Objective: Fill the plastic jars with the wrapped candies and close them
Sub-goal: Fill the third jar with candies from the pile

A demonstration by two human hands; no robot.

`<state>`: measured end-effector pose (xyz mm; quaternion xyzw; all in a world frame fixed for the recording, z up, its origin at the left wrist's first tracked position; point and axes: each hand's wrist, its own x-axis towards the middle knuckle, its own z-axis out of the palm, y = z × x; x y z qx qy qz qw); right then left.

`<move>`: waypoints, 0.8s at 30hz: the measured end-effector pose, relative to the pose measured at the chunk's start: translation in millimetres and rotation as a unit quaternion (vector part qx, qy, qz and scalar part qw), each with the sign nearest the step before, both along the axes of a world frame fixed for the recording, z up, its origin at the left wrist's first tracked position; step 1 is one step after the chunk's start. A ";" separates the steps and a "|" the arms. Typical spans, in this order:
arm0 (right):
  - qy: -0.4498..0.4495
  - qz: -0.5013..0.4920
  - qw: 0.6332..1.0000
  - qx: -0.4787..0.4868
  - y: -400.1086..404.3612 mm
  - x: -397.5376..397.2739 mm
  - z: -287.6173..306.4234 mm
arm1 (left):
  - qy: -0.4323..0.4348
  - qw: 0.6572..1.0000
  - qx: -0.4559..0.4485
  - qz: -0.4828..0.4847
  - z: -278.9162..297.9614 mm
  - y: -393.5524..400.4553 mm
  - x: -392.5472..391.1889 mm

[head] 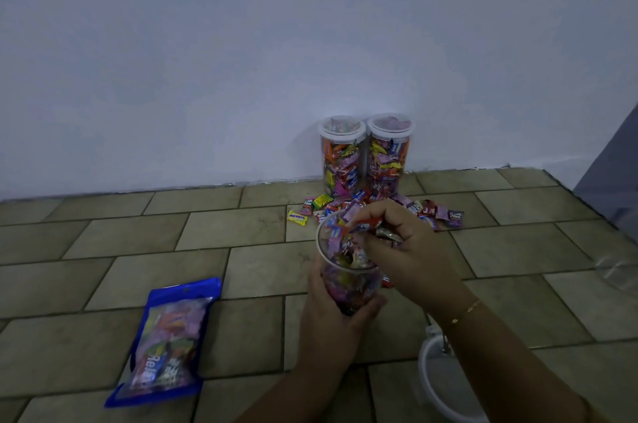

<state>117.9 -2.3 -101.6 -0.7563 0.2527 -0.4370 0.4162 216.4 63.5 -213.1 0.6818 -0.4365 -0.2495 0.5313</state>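
Left hand (pixel 331 315) wraps the open jar (pixel 348 270) near centre on the tiled floor (pixel 207 232), right hand (pixel 407 250) pinching candies (pixel 366 225) over its mouth; two lidded full jars (pixel 366 153) stand far, against the wall; lid (pixel 445 381) near right.

jars (pixel 341 153): clear glossy plastic | bag (pixel 169 343): shiny blue foil | floor (pixel 207 232): matt stone-look tiles

Home: tiled floor (pixel 241 225), plain painted wall (pixel 241 42)
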 end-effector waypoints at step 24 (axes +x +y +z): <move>0.033 -0.129 0.950 -0.282 -0.5 11.0 -31.1 | -0.017 1.000 0.005 -0.022 -8.5 -1.2 5.4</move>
